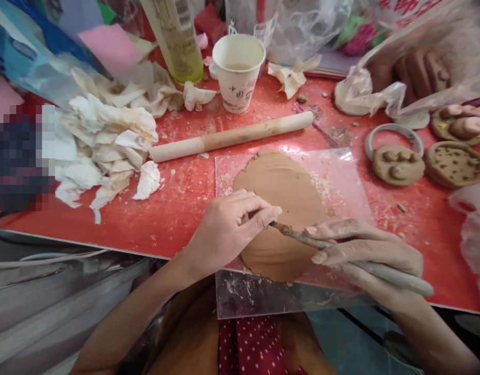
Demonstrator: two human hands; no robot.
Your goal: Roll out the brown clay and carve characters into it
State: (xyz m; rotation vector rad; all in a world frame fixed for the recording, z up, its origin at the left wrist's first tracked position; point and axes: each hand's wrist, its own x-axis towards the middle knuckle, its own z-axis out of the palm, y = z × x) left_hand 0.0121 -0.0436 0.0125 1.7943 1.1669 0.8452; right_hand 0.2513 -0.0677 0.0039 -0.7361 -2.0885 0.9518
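A slim clay-smeared modelling tool (302, 238) slants across a flat brown clay slab (281, 182). Around its grey handle are the fingers of my right hand (365, 247), dusted with clay. My left hand (234, 224) is closed, thumb against fingers, at the dark far end of the tool; the very tip is hidden there. Both hands are over the slab, which has a rough, uneven edge. Under it lies a clear plastic sheet (243, 299) that sticks out past the table's front edge.
A rolling pin (232, 136) lies behind the slab, near a paper cup (239, 73) of cloudy liquid. Crumpled tissues (107, 140) are heaped left. At right are a ring cutter (394, 130), decorated clay discs (454, 164) and plastic bags (404, 86). A bottle (173, 41) stands behind.
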